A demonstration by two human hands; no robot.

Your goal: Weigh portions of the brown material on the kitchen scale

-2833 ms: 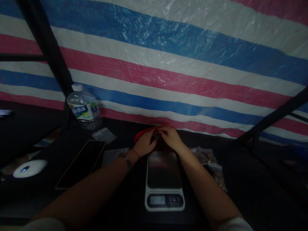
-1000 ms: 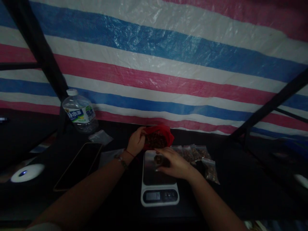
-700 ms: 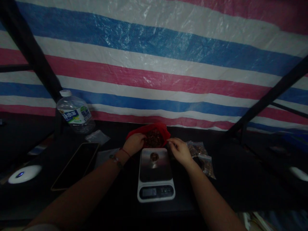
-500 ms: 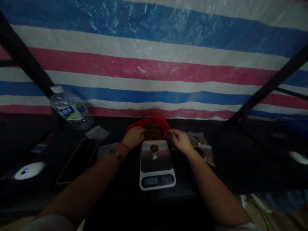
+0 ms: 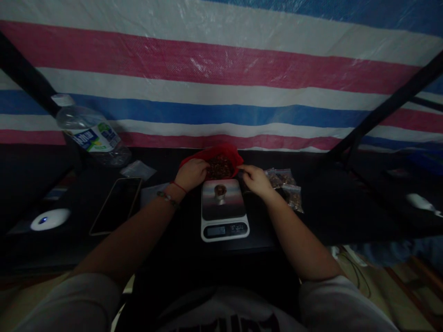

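One red bag (image 5: 214,159) stands open at the back of the dark table (image 5: 332,207), filled with small brown pieces, kind not discernible. The left hand (image 5: 190,173) grips the bag's left rim with fingers curled shut on it. The right hand (image 5: 254,179) rests at the bag's right edge, fingertips pinched together; whether they hold the rim cannot be determined.

One digital kitchen scale (image 5: 224,210) sits just in front of the bag, between the forearms. One small brown pile (image 5: 220,190) lies on its platform. Display unreadable.

Clear zip bags (image 5: 285,186) of brown contents lie just right of the right hand; count unclear.

One water bottle (image 5: 90,134), label illegible. One phone (image 5: 116,205), face up.
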